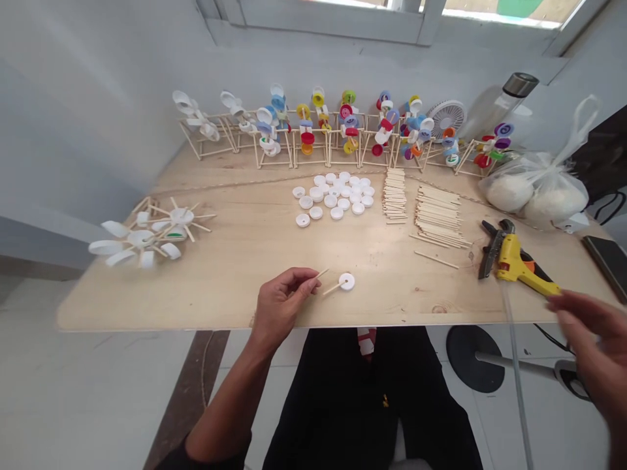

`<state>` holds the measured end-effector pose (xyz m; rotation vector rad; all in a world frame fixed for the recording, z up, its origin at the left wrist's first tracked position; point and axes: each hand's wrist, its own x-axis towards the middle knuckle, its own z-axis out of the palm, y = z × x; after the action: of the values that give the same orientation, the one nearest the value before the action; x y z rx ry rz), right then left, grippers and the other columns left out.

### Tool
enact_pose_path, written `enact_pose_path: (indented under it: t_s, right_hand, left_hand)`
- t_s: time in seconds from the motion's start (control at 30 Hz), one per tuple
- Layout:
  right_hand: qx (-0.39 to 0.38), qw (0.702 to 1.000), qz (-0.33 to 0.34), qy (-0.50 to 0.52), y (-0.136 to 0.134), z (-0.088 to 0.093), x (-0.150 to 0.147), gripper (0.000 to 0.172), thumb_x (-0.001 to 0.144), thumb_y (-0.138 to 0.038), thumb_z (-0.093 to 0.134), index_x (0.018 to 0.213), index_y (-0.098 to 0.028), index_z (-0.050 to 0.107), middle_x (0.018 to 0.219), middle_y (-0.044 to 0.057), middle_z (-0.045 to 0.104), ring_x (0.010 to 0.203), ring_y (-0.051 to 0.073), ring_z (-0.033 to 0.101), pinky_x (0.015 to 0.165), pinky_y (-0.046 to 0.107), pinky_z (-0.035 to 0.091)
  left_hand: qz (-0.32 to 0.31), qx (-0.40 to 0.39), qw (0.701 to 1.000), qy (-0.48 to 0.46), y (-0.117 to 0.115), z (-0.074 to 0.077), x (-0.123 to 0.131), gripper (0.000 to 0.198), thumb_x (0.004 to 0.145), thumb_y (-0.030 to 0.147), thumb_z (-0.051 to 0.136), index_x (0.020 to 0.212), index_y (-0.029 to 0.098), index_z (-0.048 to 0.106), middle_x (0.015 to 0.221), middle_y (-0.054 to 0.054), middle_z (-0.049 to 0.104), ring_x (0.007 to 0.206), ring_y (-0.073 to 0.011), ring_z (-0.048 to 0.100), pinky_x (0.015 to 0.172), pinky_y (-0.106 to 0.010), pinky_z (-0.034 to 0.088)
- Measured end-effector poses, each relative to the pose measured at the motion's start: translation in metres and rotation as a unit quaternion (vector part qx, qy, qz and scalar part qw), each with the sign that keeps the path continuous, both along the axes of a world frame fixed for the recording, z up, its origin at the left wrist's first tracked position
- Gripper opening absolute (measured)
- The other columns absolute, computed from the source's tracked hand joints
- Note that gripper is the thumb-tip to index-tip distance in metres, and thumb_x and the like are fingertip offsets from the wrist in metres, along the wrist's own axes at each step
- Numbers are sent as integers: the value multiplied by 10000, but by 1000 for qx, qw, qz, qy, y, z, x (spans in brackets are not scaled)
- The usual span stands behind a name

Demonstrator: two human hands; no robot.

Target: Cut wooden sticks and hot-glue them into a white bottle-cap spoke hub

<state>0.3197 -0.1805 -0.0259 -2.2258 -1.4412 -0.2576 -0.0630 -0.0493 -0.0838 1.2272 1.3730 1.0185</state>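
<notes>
My left hand [284,297] pinches a thin wooden stick [322,272] between thumb and fingers, just above the table's front edge. Beside it lies a white bottle cap [347,281] with another stick [334,288] touching it and pointing toward my left hand. At the right, my right hand [595,346] is slightly blurred, its fingers stretched toward the handle end of a yellow glue gun [512,260]; I cannot tell whether they touch it. The glue gun rests against a black clamp-like tool [491,251].
Loose white caps [337,192] and two stick piles [438,219] lie mid-table. Cap-and-stick wheels [141,238] sit at the left. Wheels on stick frames [307,134] line the back, near a small fan [447,119], a bottle [514,91], a plastic bag [553,192] and a dark phone-like object [606,264].
</notes>
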Motion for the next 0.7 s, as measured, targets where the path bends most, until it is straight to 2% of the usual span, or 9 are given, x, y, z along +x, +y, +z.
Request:
enact_pose_path:
  t_s: [0.03, 0.07, 0.1, 0.2, 0.3, 0.4, 0.47, 0.6, 0.7]
  right_hand:
    - [-11, 997, 57, 43, 8, 0, -27, 283, 811, -504, 505, 1037, -368, 605, 956, 37, 700, 861, 278, 655, 691, 427, 509]
    - [-47, 987, 122, 93, 17, -3, -53, 275, 822, -474, 511, 1038, -330, 601, 996, 40, 689, 909, 267, 646, 742, 418, 512]
    - [-51, 974, 177, 132, 26, -7, -77, 257, 833, -435, 511, 1029, -294, 600, 986, 45, 688, 895, 249, 648, 753, 399, 514]
    - [-83, 932, 279, 215, 49, -25, -133, 254, 869, -321, 479, 1094, -239, 566, 987, 48, 673, 908, 196, 632, 801, 346, 500]
    - [-98, 925, 302, 209, 63, -41, -158, 256, 867, -264, 470, 1104, -218, 554, 996, 52, 667, 924, 196, 618, 830, 363, 474]
    - [-95, 933, 297, 180, 70, -49, -162, 256, 860, -255, 469, 1096, -204, 554, 1003, 64, 667, 924, 210, 616, 839, 389, 454]
    - [-94, 938, 292, 162, 71, -52, -162, 256, 858, -256, 470, 1092, -194, 556, 1006, 71, 667, 929, 218, 609, 835, 392, 446]
    - [-102, 943, 292, 124, 72, -56, -171, 239, 860, -258, 478, 1068, -180, 567, 999, 77, 661, 931, 232, 586, 820, 390, 420]
    - [-105, 944, 303, 82, 77, -58, -186, 253, 856, -310, 509, 1054, -164, 571, 992, 89, 645, 944, 253, 550, 800, 391, 392]
  left_hand:
    - [4, 2, 1000, -1, 1, -1, 1, 186, 698, 314, 669, 826, 179, 681, 697, -17, 691, 682, -150, 639, 713, -271, 504]
    - [7, 5, 1000, 0, 1, -3, 3, 176, 703, 309, 663, 823, 181, 674, 689, -11, 688, 679, -147, 639, 712, -264, 502]
    - [6, 8, 1000, 7, 1, -4, 5, 163, 709, 305, 657, 817, 184, 669, 685, -6, 685, 677, -145, 639, 711, -259, 499]
    - [-9, 11, 999, 39, -4, -6, 11, 132, 733, 309, 635, 794, 195, 661, 683, -1, 680, 672, -143, 634, 691, -249, 491]
    - [-32, 2, 999, 19, -18, -7, 24, 136, 762, 321, 611, 803, 196, 646, 694, -3, 678, 686, -146, 635, 680, -251, 490]
    - [-38, -22, 997, -61, -33, -8, 39, 154, 782, 324, 597, 848, 187, 620, 725, -11, 685, 709, -150, 649, 700, -266, 505]
    - [-20, -34, 994, -98, -38, -9, 44, 170, 780, 325, 604, 863, 178, 612, 737, -17, 688, 701, -150, 653, 695, -271, 514]
    - [40, -24, 995, -92, -31, -10, 35, 198, 749, 315, 645, 879, 168, 614, 729, -14, 684, 682, -142, 652, 714, -273, 521]
    - [63, 6, 996, -69, -19, -12, 23, 208, 742, 302, 657, 895, 167, 618, 736, -10, 682, 694, -133, 652, 745, -274, 524]
